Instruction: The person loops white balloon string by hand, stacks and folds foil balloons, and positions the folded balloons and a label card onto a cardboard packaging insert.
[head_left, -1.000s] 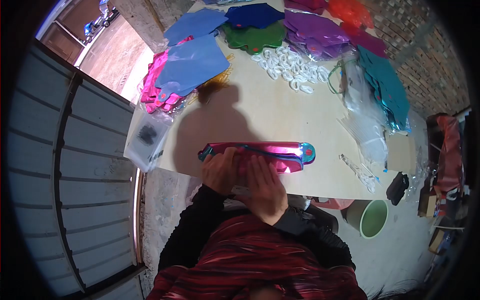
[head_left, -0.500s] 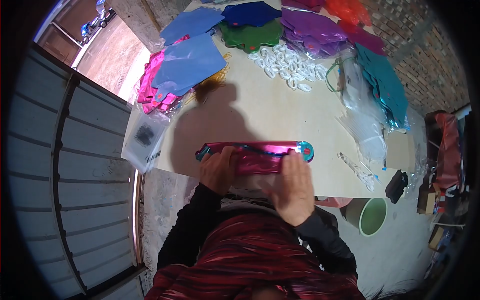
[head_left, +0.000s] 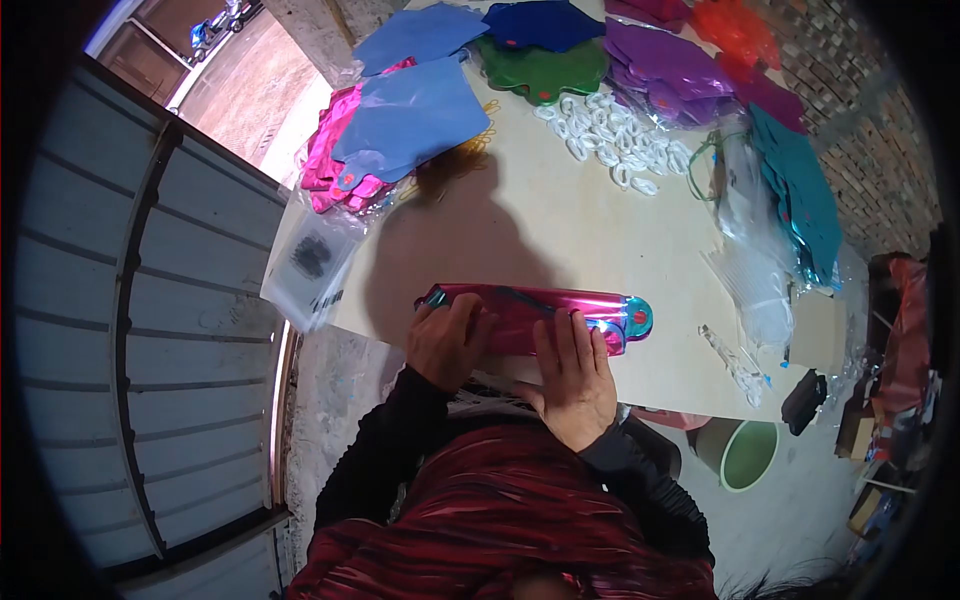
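A folded bundle of shiny pink foil [head_left: 572, 303], with teal foil showing at both ends, lies lengthwise along the table's near edge. A red dot marks its rounded right end. My left hand [head_left: 445, 340] has its fingers curled over the left part of the bundle, holding it against the table. Flat on the right part rests my right hand [head_left: 575, 385], its fingers stretched out and pointing away from me. The palms hide some of the bundle's near edge.
On the table [head_left: 600, 240] lie blue sheets [head_left: 410, 120], green sheets [head_left: 540, 72], purple sheets [head_left: 665, 75] and teal sheets [head_left: 800, 190]. White looped coils [head_left: 610, 140] are heaped at the back. Clear plastic sleeves [head_left: 750, 270] lie right; a green bucket [head_left: 748, 455] stands below.
My right hand has shifted left along the foil and now lies flat with fingers slightly spread. The view has turned, so the table's contents appear further right.
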